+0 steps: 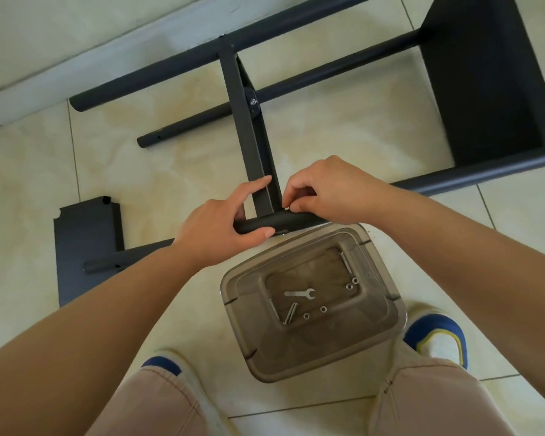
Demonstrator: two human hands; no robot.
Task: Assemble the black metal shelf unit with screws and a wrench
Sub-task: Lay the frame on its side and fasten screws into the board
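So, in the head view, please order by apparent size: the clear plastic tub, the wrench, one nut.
1. clear plastic tub, by far the largest
2. wrench, lying inside the tub
3. nut, the smallest

All three are similarly near the camera, so the ranking is safe.

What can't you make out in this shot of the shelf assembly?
Head view only:
- What the right hand pinches at the joint: its own fingertips hide it.
- The joint of the black tube and the shelf edge: both hands cover it; the left hand grips the tube.
- The far shelf panel: cut off by the top and right edges.
- The screws in the clear box: thread detail too small.
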